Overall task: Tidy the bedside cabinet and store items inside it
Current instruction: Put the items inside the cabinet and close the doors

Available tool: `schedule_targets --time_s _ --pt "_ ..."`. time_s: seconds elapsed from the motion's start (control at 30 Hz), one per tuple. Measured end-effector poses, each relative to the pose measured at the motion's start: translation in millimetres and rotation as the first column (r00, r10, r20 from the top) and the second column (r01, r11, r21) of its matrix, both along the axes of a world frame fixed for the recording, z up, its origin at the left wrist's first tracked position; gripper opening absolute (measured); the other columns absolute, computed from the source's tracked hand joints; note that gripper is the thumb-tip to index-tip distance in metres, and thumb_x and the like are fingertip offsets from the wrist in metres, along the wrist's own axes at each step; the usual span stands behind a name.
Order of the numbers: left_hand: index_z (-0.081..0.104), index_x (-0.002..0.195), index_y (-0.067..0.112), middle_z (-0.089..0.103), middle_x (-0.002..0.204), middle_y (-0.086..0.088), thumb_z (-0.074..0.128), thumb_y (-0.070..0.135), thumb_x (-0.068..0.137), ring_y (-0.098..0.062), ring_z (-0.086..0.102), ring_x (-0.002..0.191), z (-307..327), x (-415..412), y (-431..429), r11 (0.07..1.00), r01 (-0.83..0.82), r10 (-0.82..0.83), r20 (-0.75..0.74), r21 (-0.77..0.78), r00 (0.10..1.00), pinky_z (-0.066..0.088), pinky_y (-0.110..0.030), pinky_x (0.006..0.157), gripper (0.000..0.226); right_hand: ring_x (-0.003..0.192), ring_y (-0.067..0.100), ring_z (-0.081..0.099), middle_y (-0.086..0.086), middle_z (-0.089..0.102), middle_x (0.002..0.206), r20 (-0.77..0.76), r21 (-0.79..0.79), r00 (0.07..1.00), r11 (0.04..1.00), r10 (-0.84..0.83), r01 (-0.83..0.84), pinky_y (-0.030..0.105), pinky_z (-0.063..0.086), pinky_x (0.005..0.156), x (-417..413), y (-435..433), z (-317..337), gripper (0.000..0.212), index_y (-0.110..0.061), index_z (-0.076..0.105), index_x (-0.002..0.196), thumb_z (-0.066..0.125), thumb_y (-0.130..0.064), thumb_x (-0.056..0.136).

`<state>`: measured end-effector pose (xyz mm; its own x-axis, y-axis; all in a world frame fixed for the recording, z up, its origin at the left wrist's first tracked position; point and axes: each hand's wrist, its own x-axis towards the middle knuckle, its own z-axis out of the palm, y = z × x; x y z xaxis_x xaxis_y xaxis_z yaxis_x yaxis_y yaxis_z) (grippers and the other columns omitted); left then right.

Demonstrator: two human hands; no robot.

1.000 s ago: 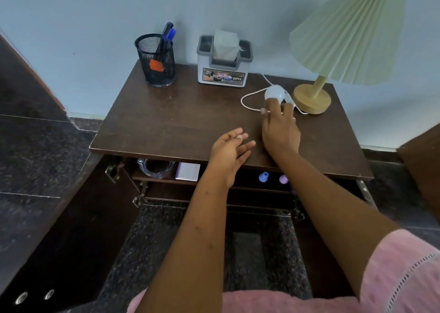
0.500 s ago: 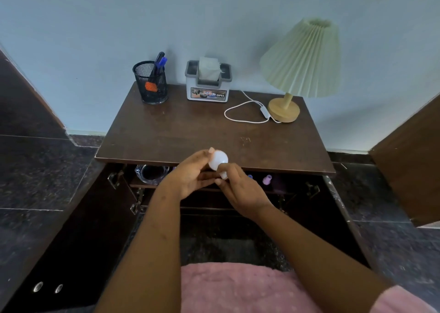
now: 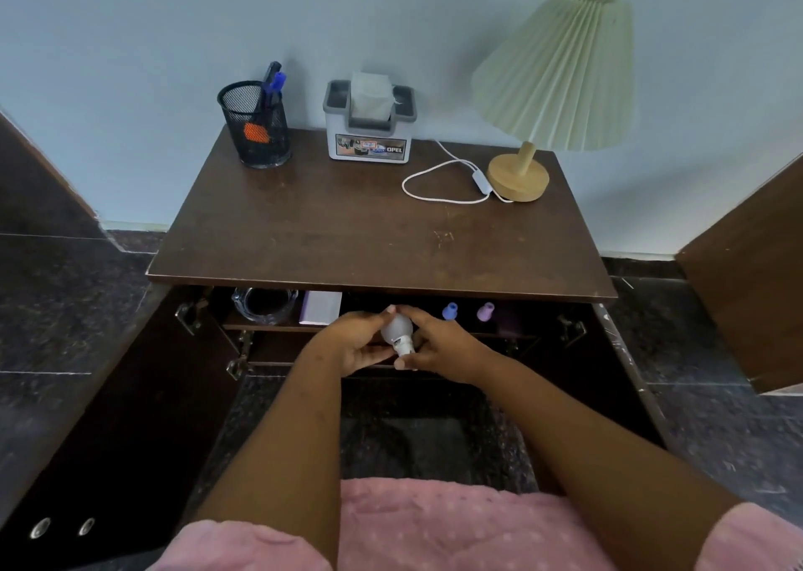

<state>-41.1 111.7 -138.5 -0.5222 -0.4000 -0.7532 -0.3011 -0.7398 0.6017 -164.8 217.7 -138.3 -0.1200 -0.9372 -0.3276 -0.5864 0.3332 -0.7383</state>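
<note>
Below the near edge of the bedside cabinet [image 3: 382, 244], both hands hold a frosted white light bulb [image 3: 396, 330] — left hand [image 3: 358, 342] cupping the globe, right hand [image 3: 439, 344] pinching its metal base, pointed nearward.

- Lamp [image 3: 554, 71]: pleated pale green shade, round wooden base, upright.
- White cord with switch [image 3: 482, 182]: looped just left of the lamp base, reaching to it.
- Grey and white tissue box [image 3: 369, 136]: left of the lamp, one tissue sticking up.
- Black mesh pen holder [image 3: 256, 136]: far left of the lamp, beyond the tissue box, pens inside, something orange too.
- Pale blue wall [image 3: 130, 27]: behind the lamp.
- Dark speckled stone floor [image 3: 717, 423]: below the lamp.
- Brown wooden panel [image 3: 751, 301]: right of the lamp, lower.
</note>
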Motion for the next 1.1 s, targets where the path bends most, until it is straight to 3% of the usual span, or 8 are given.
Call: schedule_targets --time_s 0.17,0.33,0.6,0.73,0.8,0.87,0.93,1.1 --pt "0.058 0.108 0.006 0.059 0.126 -0.015 0.054 0.028 0.094 -0.025 0.059 0.102 -25.4 -28.5 11.3 0.997 -0.049 0.053 -0.076 0.065 0.996 0.05 -0.034 0.081 0.026 0.098 0.016 0.06 0.003 0.06 0.122 -0.103 0.047 0.994 0.998 0.045 -0.04 0.02 0.046 0.082 -30.9 -0.4 -11.5 0.084 -0.02 0.028 0.147 0.076 -0.024 0.078" --pt "0.055 0.121 0.003 0.058 0.129 -0.016 0.048 0.027 0.097 -0.022 0.058 0.102 -48.6 -56.1 32.2 0.997 -0.033 0.042 -0.118 0.077 0.992 0.048 -0.033 0.088 0.034 0.097 0.018 0.061 0.004 0.064 0.116 -0.242 0.165 0.957 0.979 0.161 -0.123 0.032 0.05 0.088 -61.1 11.0 -23.9 0.085 -0.022 0.033 0.143 0.08 -0.026 0.073" --pt "0.052 0.127 0.002 0.055 0.133 -0.016 0.049 0.025 0.097 -0.022 0.055 0.104 -63.1 -81.5 44.0 0.993 0.01 0.007 -0.147 0.114 0.989 0.047 -0.032 0.091 0.037 0.085 0.013 0.054 -0.008 0.055 0.093 -0.453 0.177 0.866 0.973 0.214 -0.148 0.027 0.042 0.073 -81.6 27.5 -24.7 0.077 -0.026 0.038 0.139 0.077 -0.037 0.073" --pt "0.05 0.13 0.003 0.06 0.114 -0.011 0.046 0.02 0.099 -0.016 0.059 0.082 -62.1 -90.3 48.1 0.991 0.002 0.025 -0.2 0.133 0.979 0.048 -0.033 0.087 0.036 0.113 0.021 0.053 -0.005 0.058 0.119 -0.606 0.13 0.784 0.989 0.134 -0.068 0.038 0.033 0.098 -88.9 31.0 -29.2 0.075 -0.03 0.038 0.138 0.071 -0.051 0.074" --pt "0.05 0.13 0.005 0.061 0.105 -0.008 0.044 0.02 0.1 -0.014 0.059 0.081 -61.9 -95.3 48.5 0.993 0.01 0.017 -0.222 0.12 0.975 0.05 -0.031 0.081 0.034 0.121 0.022 0.049 -0.004 0.056 0.127 -0.675 0.088 0.732 0.995 0.089 -0.04 0.039 0.031 0.099 -92.4 29.7 -26.9 0.072 -0.031 0.042 0.135 0.069 -0.056 0.073" --pt "0.052 0.129 0.01 0.06 0.108 -0.006 0.044 0.021 0.099 -0.017 0.06 0.088 -62.5 -98.0 48.1 0.999 0.037 -0.031 -0.173 0.03 0.984 0.047 -0.031 0.08 0.032 0.111 0.024 0.055 0.0 0.064 0.113 -0.733 0.03 0.68 1.0 0.018 0.006 0.033 0.036 0.085 -96.2 26.1 -24.8 0.063 -0.023 0.054 0.126 0.069 -0.055 0.074" --pt "0.054 0.127 0.008 0.06 0.116 -0.01 0.048 0.016 0.097 -0.025 0.06 0.102 -70.0 -98.4 45.9 0.981 0.062 -0.069 -0.029 -0.186 0.997 0.044 -0.031 0.079 0.032 0.098 0.024 0.059 0.003 0.066 0.101 -0.761 -0.031 0.644 0.996 -0.077 0.081 0.029 0.038 0.074 -101.6 21.0 -26.4 0.051 -0.014 0.063 0.108 0.069 -0.052 0.075" --pt "0.056 0.123 0.008 0.058 0.129 -0.009 0.054 0.005 0.092 -0.025 0.054 0.12 -83.8 -92.8 40.2 0.856 0.057 0.003 0.117 -0.513 0.993 0.042 -0.029 0.095 0.032 0.104 0.02 0.057 0.001 0.064 0.109 -0.713 0.123 0.701 0.981 -0.016 0.148 0.034 0.046 0.089 -111.9 8.4 -39.7 0.05 -0.015 0.062 0.106 0.067 -0.055 0.076"
